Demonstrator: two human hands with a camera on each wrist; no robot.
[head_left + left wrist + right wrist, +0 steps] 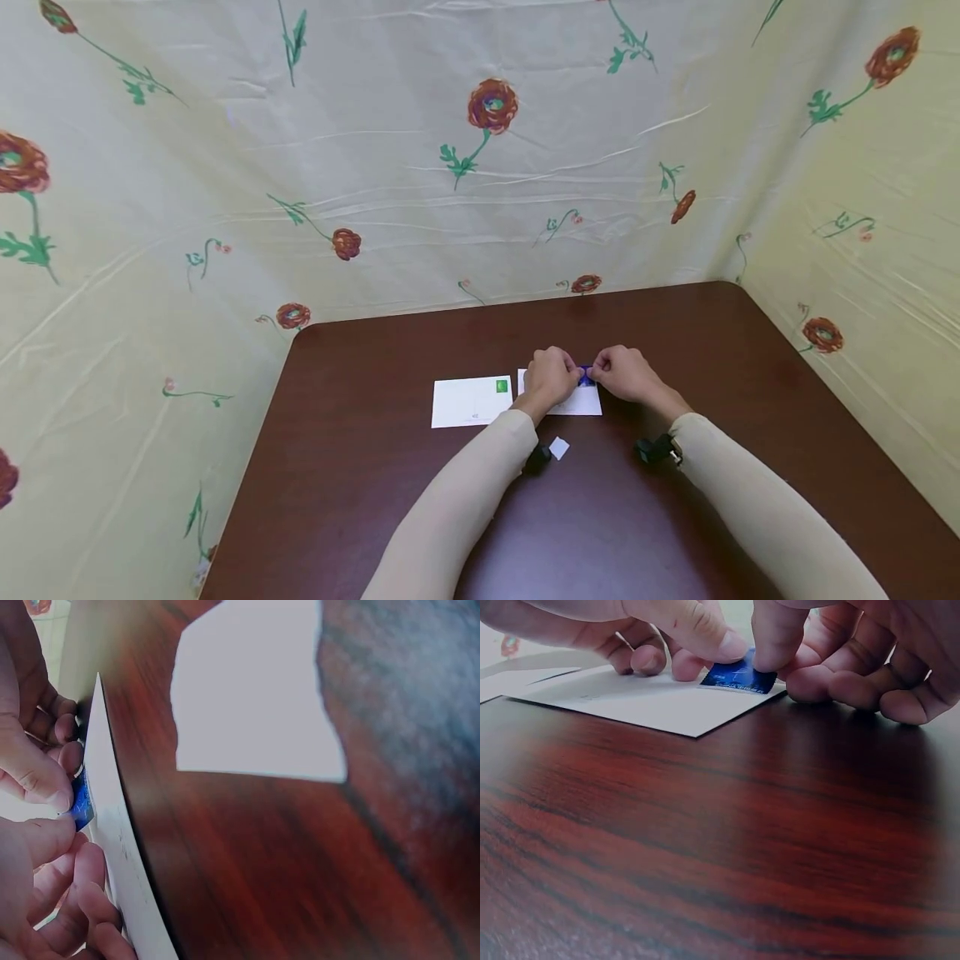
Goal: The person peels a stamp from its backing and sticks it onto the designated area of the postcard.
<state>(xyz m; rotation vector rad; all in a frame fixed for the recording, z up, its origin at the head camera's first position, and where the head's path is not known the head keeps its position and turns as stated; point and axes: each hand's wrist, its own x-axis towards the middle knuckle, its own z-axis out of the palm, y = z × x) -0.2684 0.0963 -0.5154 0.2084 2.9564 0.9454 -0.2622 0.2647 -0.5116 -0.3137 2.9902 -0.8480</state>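
A small blue stamp (739, 679) lies at the upper right corner of a white envelope (577, 406). My left hand (551, 379) pinches its left side, thumb on the stamp's face in the right wrist view. On the other side my right hand (630, 375) pinches its right edge. The tips of both thumbs nearly meet there, and they cover the stamp's upper part. The envelope lies flat on the table, partly under my left hand. Whether the stamp's back touches the paper all over, I cannot tell.
To the left lies a second white envelope (465, 408) with a green stamp (502, 386) in its upper right corner. A small white piece of paper (559, 448) sits nearer me on the dark brown table (360, 483). Flowered sheeting (405, 167) hangs behind the table.
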